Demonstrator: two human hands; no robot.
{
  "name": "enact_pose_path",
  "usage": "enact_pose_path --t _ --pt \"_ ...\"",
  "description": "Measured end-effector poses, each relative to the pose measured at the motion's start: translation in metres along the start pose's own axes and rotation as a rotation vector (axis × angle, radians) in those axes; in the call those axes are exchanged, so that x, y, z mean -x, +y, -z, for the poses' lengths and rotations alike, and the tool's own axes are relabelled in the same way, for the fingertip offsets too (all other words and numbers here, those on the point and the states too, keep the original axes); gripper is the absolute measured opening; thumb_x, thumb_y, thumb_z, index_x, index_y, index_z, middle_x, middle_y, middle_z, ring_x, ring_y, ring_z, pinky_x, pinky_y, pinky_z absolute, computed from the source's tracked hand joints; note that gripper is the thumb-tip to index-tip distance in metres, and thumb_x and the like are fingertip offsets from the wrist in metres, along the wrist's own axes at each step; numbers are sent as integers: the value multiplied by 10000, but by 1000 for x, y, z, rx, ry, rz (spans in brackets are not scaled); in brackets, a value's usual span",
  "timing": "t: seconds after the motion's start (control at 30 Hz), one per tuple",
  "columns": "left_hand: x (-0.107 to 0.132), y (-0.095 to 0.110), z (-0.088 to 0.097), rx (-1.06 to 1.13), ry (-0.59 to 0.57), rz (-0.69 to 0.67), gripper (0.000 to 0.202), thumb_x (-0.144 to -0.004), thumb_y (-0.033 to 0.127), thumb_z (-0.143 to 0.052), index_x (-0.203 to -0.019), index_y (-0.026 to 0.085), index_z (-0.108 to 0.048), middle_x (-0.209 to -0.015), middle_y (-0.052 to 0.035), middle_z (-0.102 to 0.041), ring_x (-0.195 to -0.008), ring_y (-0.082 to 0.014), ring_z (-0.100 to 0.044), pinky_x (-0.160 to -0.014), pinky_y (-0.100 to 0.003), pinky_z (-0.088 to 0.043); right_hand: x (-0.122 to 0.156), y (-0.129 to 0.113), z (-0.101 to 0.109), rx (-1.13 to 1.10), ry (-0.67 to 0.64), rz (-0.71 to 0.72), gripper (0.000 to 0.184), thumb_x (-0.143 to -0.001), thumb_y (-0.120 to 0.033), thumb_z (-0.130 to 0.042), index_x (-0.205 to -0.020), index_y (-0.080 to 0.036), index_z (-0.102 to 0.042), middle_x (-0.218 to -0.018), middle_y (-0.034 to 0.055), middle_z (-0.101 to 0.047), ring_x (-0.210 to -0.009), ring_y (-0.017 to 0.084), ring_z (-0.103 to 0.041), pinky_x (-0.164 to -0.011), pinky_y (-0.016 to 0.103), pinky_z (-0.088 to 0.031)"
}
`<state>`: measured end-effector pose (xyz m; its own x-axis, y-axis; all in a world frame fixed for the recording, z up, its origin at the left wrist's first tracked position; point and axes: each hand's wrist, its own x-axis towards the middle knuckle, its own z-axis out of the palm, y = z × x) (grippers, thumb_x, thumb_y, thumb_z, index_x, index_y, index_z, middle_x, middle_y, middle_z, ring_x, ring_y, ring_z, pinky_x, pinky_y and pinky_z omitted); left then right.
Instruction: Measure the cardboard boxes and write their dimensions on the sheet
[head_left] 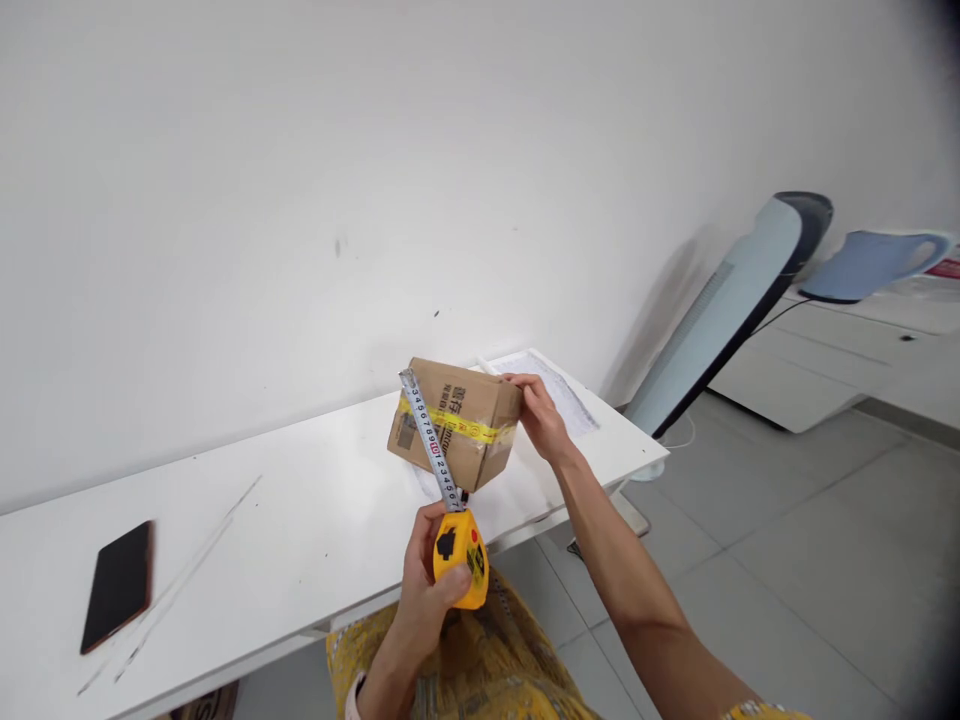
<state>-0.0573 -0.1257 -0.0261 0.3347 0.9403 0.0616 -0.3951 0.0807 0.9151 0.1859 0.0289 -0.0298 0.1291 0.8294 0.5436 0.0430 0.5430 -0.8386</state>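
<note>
My left hand (426, 580) is closed around a yellow tape measure (480, 585), its thumb pressed on the front of the case. From the case, the silver blade (429, 435) runs up across the face of a brown cardboard box (469, 400), with its end at the box's upper left edge. Yellow tape and printed characters show on the box. My right hand (541, 415) grips the box at its right end, fingers at the upper corner. The box is tilted above the white table (300, 500); whether its underside touches the table I cannot tell.
A dark phone (118, 585) lies on the table at the left. Printed paper (551, 385) is behind the box, near the wall. To the right stand a tall pale-blue and black appliance (724, 300) and a blue jug (870, 265) on a white cabinet (810, 360).
</note>
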Motion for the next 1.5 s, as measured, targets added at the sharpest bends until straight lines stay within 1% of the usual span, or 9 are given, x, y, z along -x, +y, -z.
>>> enact_pose_path --t 0.17,0.27,0.33,0.5,0.63,0.77,0.83,1.07,1.5 --pt "9 -17 13 -101 94 -20 556 -741 508 -816 -1152 240 -556 -947 -37 -628 -796 -178 -601 -684 -286 -511 -28 17 -64 -96 -230 -137 532 -904 -757 -405 -996 -249 -533 -1094 59 -640 -1027 227 -609 -901 401 -507" --pt "9 -23 16 -134 98 -36 547 -738 514 -818 -1125 233 -553 -909 -19 -623 -755 -156 -573 -664 -264 -488 -34 17 -83 -45 -309 -196 544 -862 -778 -472 -944 -243 -528 -950 28 -610 -883 210 -583 -822 373 -504" --pt "6 -24 16 -137 90 -38 532 -754 504 -811 -1129 231 -549 -915 -13 -622 -759 -145 -564 -682 -258 -481 -37 8 -87 1 -366 -153 567 -848 -783 -494 -1002 -241 -559 -1001 43 -616 -938 226 -580 -866 390 -492" --pt "3 -24 10 -75 79 -10 501 -770 475 -807 -1127 230 -554 -943 -14 -615 -770 -140 -561 -688 -256 -484 -37 -33 -86 99 -475 -32 559 -878 -710 -535 -1243 -292 -601 -1306 80 -590 -1254 288 -501 -1078 468 -384" --pt "16 -16 0 83 142 24 528 -757 497 -800 -1147 237 -559 -1030 -46 -634 -744 -150 -591 -668 -280 -516 -22 -50 -82 88 -469 -63 444 -921 -600 -549 -1225 -280 -600 -1238 77 -599 -1162 275 -551 -1007 448 -441" --pt "36 -6 -7 145 212 58 522 -747 499 -803 -1151 248 -586 -1424 -107 -536 -791 -157 -628 -681 -291 -541 -3 -50 -73 52 -387 -52 384 -947 -521 -527 -1235 -272 -577 -1205 73 -572 -1066 250 -573 -933 419 -477" --pt "41 -5 -8 138 219 91 513 -735 488 -818 -1132 245 -604 -1492 -112 -493 -832 -172 -637 -706 -302 -551 2 -50 -69 75 -366 -9 348 -957 -489 -507 -1224 -277 -579 -1210 73 -566 -1073 251 -566 -939 428 -472" --pt "35 -15 -4 132 134 124 545 -688 482 -858 -1099 236 -597 -1423 -126 -572 -861 -183 -626 -724 -303 -547 -10 -56 -65 217 -395 213 316 -989 -425 -505 -1262 -332 -633 -1104 58 -619 -1095 249 -545 -1006 470 -431" --pt "16 -35 5 96 62 145 531 -711 433 -852 -1117 243 -568 -1468 -124 -539 -858 -173 -614 -710 -304 -540 -23 -50 -53 217 -382 173 277 -1007 -451 -513 -1149 -364 -734 -972 47 -582 -1004 222 -554 -905 430 -470"
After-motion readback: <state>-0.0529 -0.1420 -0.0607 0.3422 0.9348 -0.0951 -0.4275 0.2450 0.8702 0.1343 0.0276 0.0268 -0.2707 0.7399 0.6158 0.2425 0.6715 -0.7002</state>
